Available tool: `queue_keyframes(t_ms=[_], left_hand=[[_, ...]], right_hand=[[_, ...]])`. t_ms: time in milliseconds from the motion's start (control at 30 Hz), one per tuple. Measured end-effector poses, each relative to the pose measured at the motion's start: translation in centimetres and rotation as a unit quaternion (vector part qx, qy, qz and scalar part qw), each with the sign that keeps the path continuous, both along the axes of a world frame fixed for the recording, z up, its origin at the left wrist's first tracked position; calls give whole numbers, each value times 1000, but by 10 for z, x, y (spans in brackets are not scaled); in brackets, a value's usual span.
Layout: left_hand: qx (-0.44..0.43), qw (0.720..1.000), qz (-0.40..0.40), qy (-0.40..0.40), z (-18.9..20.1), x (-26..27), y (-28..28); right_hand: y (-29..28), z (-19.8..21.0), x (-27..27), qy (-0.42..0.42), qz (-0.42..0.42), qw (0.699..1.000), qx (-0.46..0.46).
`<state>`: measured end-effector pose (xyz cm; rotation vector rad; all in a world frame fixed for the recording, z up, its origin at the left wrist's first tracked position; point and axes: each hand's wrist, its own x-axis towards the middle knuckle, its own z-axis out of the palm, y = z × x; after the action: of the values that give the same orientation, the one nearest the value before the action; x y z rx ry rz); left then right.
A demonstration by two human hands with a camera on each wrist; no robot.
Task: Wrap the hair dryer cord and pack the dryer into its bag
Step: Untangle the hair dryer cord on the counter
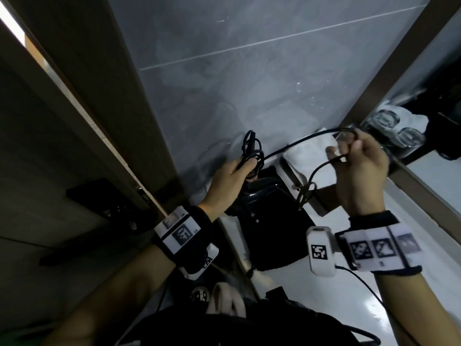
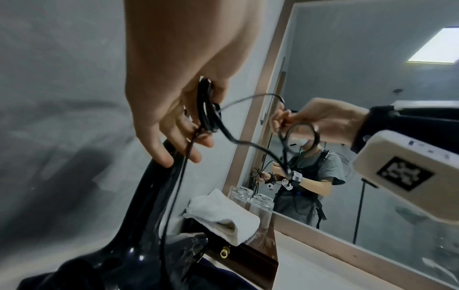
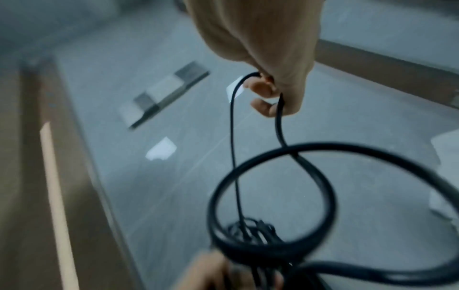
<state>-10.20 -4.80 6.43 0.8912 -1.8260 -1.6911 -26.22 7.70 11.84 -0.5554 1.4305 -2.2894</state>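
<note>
The hair dryer [image 1: 252,193] (glossy black) hangs over its dark bag [image 1: 277,236] on the counter [image 1: 354,290]. The left hand [image 1: 229,181] grips gathered coils of cord [image 1: 294,146]; the right hand [image 1: 359,168] pinches a raised loop.

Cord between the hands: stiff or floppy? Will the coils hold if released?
Likely floppy: the cord sags and curls between the left hand and right hand. It probably has some spring: the free loop stays round. Released coils would probably loosen.
</note>
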Motion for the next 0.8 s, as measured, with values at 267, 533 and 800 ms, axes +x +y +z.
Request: queue_keyframes(t_ms=[267, 533, 800], left_hand=[[5, 1000, -12, 12, 0, 2, 0], [-97, 994, -42, -33, -1, -3, 12], [-131, 988, 25, -73, 4, -8, 18]], right_hand=[[22, -29, -38, 132, -68, 900, 409], [-4, -17, 24, 423, 117, 817, 374], [-25, -34, 54, 369, 160, 839, 365]])
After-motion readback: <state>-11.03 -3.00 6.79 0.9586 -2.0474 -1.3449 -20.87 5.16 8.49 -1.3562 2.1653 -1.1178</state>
